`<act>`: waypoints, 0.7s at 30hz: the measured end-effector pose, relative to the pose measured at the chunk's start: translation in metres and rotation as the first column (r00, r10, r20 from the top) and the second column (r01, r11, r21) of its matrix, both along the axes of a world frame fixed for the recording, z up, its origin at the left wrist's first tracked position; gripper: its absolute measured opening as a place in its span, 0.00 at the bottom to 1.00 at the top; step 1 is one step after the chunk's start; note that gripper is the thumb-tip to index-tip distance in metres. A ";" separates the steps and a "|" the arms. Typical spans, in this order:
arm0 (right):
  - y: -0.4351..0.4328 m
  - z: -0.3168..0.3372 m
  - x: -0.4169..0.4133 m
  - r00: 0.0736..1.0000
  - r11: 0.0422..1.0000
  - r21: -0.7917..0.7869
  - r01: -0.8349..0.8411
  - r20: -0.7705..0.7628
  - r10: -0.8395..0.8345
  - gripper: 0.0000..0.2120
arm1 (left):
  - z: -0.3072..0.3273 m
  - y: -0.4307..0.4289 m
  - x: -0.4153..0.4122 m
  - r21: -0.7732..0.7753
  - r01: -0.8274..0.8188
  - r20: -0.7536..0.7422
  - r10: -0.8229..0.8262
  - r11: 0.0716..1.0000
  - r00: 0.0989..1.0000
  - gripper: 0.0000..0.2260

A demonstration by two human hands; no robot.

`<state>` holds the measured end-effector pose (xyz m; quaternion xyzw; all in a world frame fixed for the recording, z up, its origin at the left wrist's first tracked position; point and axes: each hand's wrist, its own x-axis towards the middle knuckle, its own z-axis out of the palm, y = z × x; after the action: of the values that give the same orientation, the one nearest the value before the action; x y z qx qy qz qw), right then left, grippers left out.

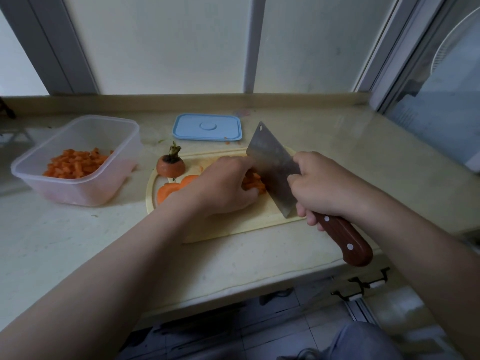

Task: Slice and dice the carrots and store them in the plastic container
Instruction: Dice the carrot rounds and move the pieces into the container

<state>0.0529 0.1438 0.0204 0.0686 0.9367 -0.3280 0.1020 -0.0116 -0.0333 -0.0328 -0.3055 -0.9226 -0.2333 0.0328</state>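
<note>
Carrot strips [254, 183] under the knife, middle of the cutting board [246, 226].
Left hand [223, 185] holds the strips down with curled fingers. Right hand [320, 188] grips the cleaver [272, 167] at the wooden handle, blade edge-down just right of the strips. Carrot slices [168, 190] and stem end [171, 166] lie at the board's left end. The plastic container [85, 194], holding diced carrot [75, 163], stands left of the board; the blue lid [207, 126] lies behind the board.

Orange diced carrots [75, 163] in a clear, frosted container [124, 157]; pale blue lid [207, 126]; cream cutting board [249, 224]; steel-grey cleaver [272, 165] with red-brown wood-grain handle [345, 237], silver rivets [350, 246].
</note>
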 end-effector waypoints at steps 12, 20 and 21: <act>0.002 0.001 0.005 0.999 1.000 0.001 0.023 0.046 -0.023 0.13 | 0.018 -0.010 -0.004 -0.132 0.064 -0.019 -0.067 0.989 0.998 0.18; 0.002 0.001 0.004 0.994 0.998 -0.001 0.066 0.085 -0.066 0.15 | 0.004 -0.025 -0.005 -0.095 0.195 -0.100 -0.205 0.976 0.974 0.19; 0.003 0.000 0.003 0.991 0.996 -0.006 0.087 0.105 -0.086 0.15 | 0.001 -0.024 -0.005 -0.108 0.193 -0.108 -0.204 0.975 0.973 0.18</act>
<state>0.0559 0.1464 0.0205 0.1257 0.9244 -0.3330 0.1370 -0.0164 -0.0575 -0.0315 -0.4108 -0.8940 -0.1718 0.0491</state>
